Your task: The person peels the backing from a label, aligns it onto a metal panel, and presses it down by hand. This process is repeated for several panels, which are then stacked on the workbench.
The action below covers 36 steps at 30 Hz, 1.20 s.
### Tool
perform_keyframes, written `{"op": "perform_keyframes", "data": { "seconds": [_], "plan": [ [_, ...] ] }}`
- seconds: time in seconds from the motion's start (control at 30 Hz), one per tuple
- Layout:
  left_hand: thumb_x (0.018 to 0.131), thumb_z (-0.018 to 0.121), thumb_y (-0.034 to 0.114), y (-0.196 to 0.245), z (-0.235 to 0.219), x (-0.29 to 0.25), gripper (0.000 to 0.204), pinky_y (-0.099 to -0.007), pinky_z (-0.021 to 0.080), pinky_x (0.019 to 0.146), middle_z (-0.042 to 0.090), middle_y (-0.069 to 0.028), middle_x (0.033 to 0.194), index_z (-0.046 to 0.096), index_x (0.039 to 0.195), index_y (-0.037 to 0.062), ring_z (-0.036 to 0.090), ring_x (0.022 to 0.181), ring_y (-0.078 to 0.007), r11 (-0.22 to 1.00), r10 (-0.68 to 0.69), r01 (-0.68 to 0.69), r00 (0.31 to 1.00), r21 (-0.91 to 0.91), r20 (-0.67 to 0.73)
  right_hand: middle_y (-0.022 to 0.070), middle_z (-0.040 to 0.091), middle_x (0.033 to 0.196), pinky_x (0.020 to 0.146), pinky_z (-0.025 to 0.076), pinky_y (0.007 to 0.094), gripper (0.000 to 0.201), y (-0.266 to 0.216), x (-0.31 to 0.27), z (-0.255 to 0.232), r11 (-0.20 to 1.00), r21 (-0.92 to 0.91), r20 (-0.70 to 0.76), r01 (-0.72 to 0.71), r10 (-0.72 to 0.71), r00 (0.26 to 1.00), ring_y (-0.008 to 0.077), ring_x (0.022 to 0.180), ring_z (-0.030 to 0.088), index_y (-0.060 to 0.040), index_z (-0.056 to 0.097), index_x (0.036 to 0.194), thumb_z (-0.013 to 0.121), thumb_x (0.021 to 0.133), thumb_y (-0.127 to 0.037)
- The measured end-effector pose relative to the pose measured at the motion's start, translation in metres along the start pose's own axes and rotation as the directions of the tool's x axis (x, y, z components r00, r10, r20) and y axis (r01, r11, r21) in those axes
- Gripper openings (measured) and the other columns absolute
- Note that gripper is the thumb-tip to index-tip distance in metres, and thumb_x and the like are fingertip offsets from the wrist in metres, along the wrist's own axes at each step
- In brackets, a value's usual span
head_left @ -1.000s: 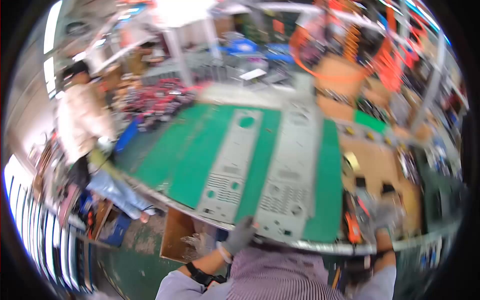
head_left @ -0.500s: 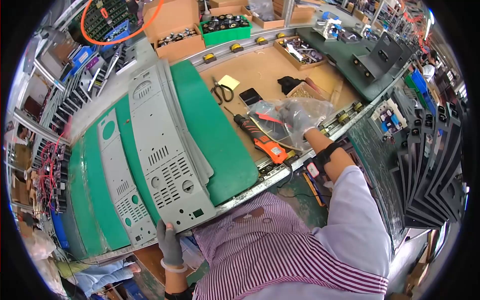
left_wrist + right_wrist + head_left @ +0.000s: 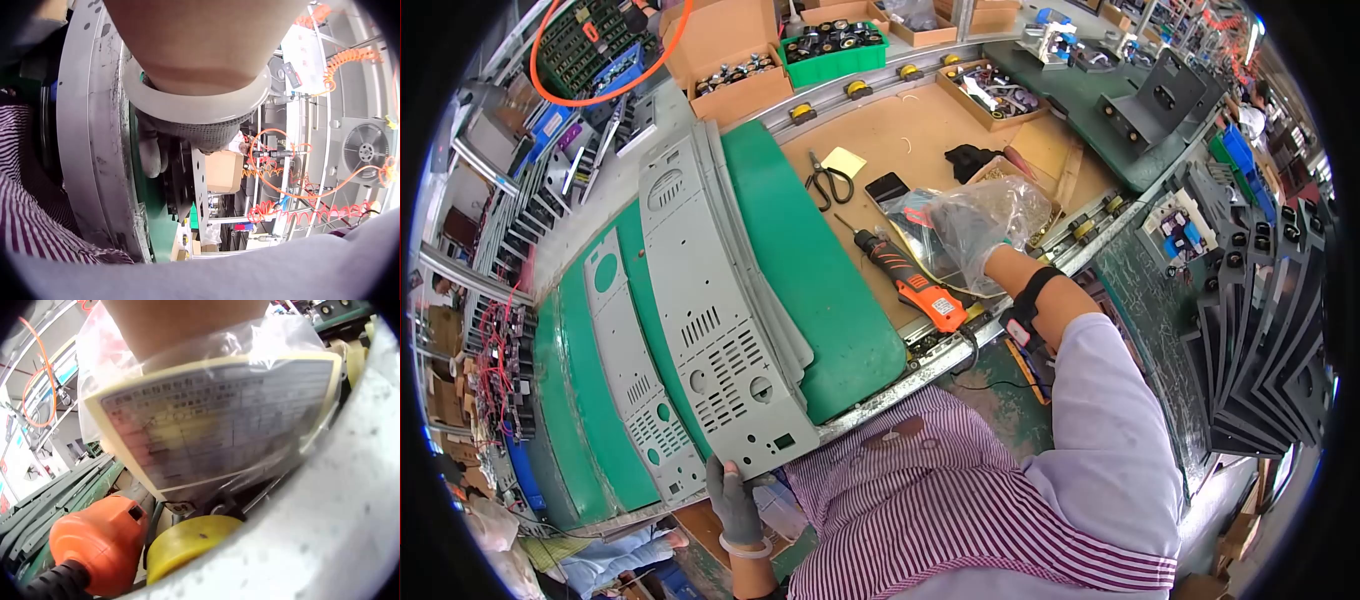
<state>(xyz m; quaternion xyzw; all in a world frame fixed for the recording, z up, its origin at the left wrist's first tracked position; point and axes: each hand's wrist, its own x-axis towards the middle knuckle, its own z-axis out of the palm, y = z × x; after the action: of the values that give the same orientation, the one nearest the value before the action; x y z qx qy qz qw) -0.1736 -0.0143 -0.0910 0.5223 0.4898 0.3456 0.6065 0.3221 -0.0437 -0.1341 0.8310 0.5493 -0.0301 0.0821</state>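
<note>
My gloved left hand (image 3: 735,505) grips the near corner of a grey perforated metal panel (image 3: 700,270). In the left wrist view the gloved fingers (image 3: 150,156) lie along the panel's underside, close over the green mat. My right hand (image 3: 960,235) is inside a clear plastic bag (image 3: 1012,205) on the brown board. The right wrist view has a printed sheet (image 3: 219,419) in front of that hand, so its fingers are hidden; I cannot tell what they hold. Left of the bag lies an orange and black power screwdriver (image 3: 910,280).
A narrower perforated panel (image 3: 632,370) lies left on the green mat (image 3: 820,310). Scissors (image 3: 830,183), a yellow note (image 3: 843,162) and a black phone (image 3: 887,187) lie beyond the screwdriver. Black brackets (image 3: 1260,340) are stacked at right. A metal rail (image 3: 930,365) edges the bench.
The head view swung right, then steadied. My right hand went into the plastic bag area and has shifted slightly left within the view. My left hand stays at the panel's near corner.
</note>
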Motion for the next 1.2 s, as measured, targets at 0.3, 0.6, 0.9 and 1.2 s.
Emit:
{"op": "perform_keyframes", "data": {
  "seconds": [0.3, 0.6, 0.9, 1.2],
  "plan": [
    [0.092, 0.046, 0.017, -0.011, -0.021, 0.004, 0.033, -0.0275, 0.048, 0.073, 0.054, -0.0118, 0.104, 0.043, 0.118, -0.0043, 0.055, 0.087, -0.0159, 0.996, -0.010, 0.007, 0.999, 0.089, 0.033, 0.0184, 0.062, 0.095, 0.078, 0.050, 0.0372, 0.038, 0.038, 0.001, 0.027, 0.959, 0.267, -0.230, -0.094, 0.158, 0.960, 0.0338, 0.088, 0.062, -0.0021, 0.059, 0.104, 0.066, 0.076, -0.027],
    [0.087, 0.048, 0.010, 0.033, -0.015, 0.010, 0.035, -0.0334, 0.038, 0.092, 0.051, -0.0142, 0.112, 0.041, 0.118, -0.0055, 0.049, 0.101, -0.0229, 0.770, 0.512, -0.411, 0.854, 0.488, -0.088, 0.0180, 0.062, 0.098, 0.080, 0.049, 0.0371, 0.037, 0.051, -0.004, 0.030, 0.921, 0.345, -0.194, -0.182, 0.259, 0.946, 0.0332, 0.091, 0.061, -0.0021, 0.058, 0.106, 0.065, 0.077, -0.024],
    [0.087, 0.059, 0.033, 0.125, 0.114, 0.072, 0.053, -0.0321, 0.048, 0.082, 0.055, -0.0158, 0.116, 0.045, 0.123, -0.0030, 0.061, 0.093, -0.0242, 0.684, 0.194, -0.562, 0.755, 0.465, 0.627, 0.0176, 0.061, 0.100, 0.082, 0.048, 0.0369, 0.038, 0.028, -0.087, -0.040, -0.412, 0.881, -0.031, 0.231, 0.436, 0.899, 0.0326, 0.093, 0.060, -0.0021, 0.057, 0.109, 0.065, 0.077, -0.021],
    [0.083, 0.059, 0.046, 0.106, 0.312, 0.100, 0.067, -0.0331, 0.050, 0.077, 0.059, -0.0204, 0.110, 0.045, 0.118, -0.0087, 0.061, 0.095, -0.0275, 0.758, -0.074, -0.405, 0.725, 0.511, 0.685, 0.0173, 0.060, 0.103, 0.084, 0.047, 0.0368, 0.038, -0.038, -0.115, -0.058, -0.771, 0.585, -0.087, 0.250, 0.248, 0.965, 0.0321, 0.096, 0.059, -0.0021, 0.056, 0.111, 0.065, 0.077, -0.018]
  ]
}}
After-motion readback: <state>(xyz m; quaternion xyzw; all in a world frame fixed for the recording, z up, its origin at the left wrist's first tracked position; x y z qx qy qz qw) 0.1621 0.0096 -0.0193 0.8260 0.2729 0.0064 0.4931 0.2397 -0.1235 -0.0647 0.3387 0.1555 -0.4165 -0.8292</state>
